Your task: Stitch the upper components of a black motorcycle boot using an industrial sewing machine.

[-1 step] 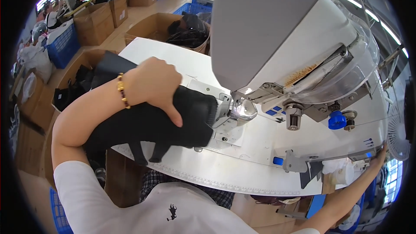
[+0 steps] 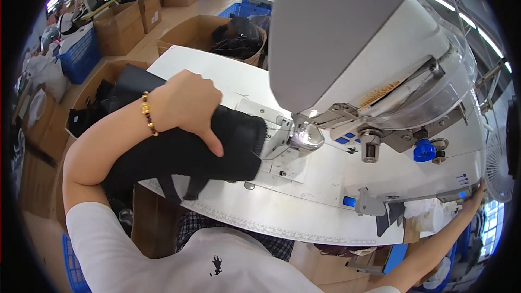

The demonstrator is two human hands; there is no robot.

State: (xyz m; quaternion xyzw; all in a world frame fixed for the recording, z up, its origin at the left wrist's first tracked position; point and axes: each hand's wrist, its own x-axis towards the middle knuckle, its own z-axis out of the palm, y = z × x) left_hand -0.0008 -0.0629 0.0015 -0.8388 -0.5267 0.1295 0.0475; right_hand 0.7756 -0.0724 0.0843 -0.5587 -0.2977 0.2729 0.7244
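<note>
My left hand rests on a thick black fabric piece, its thumb stretched over the top and its other fingers curled down, their tips hidden. The piece's stitched right end lies beside the metal presser foot of a white sewing machine, just left of it. Fine thread seems to run between the two. Two dark straps hang from the fabric's near edge. Far to the right, my right hand reaches to the machine's end by a white fan; its fingers are too small to make out.
The white machine table has a ruler strip along its curved near edge. Beyond it stand cardboard boxes with black pieces and a blue crate. A blue knob and thread guides jut from the machine head. A person sits in the far background.
My left hand and the black fabric have shifted slightly left, widening the gap to the presser foot. My right hand stays at the machine's far end.
</note>
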